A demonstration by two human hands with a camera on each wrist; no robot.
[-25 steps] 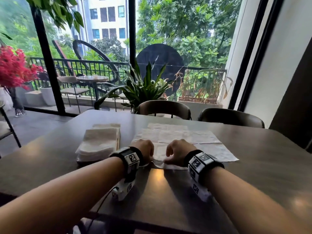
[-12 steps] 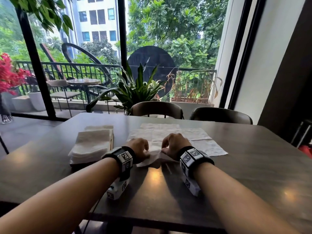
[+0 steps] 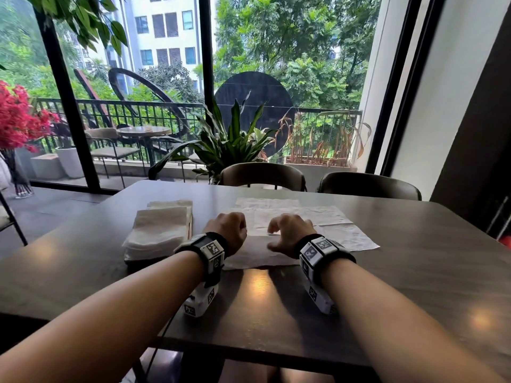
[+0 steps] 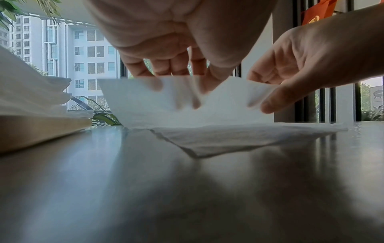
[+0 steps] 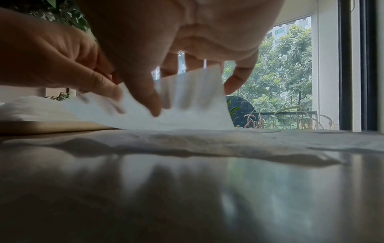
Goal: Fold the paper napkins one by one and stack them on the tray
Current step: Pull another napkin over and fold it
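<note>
Change: half a second ago your hands were bunched close together over the napkin's near edge, which lay crumpled on the table; now they sit further apart and the near half stands raised between them. The head view has also swung left, so the red flowers (image 3: 19, 117) are in full view again.
Left hand (image 3: 229, 229): your fingers (image 4: 158, 69) are curled down and, with the thumb, pinch the raised edge of the napkin (image 3: 260, 252).
Right hand (image 3: 290, 232): your thumb (image 5: 145, 98) and fingers pinch the same raised edge, at 3 o'clock from your left hand.
Napkin: white, thin and translucent, so your fingers show through it as shadows; its raised half stands nearly upright in both wrist views (image 4: 187, 102) (image 5: 187, 105), while the other half lies flat and slightly wrinkled on the table (image 3: 414, 258).
Place: right in front of you, on top of more open sheets (image 3: 318, 217) spread toward 12 and 2 o'clock.
Stack (image 3: 160, 230): folded napkins sit piled on the tray (image 4: 41, 129), at 9 o'clock from your left hand, just beside it.
</note>
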